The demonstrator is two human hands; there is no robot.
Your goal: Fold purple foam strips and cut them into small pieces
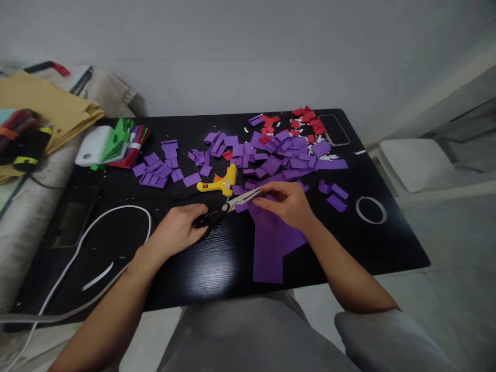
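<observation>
My left hand is closed round the black handles of a pair of scissors, whose blades point right and away from me. At the blade tips, my right hand has its thumb and fingers pinched together; what lies between them is too small or hidden to make out. Beneath that hand lie larger sheets of purple paper. Just beyond the scissors rests a yellow glue gun. Many small cut purple pieces are heaped behind my right hand.
Red paper scraps lie at the back right by a phone-shaped frame. A white ring sits at right. Bundled coloured strips and a white cable occupy the left. A white stool stands beyond the black table.
</observation>
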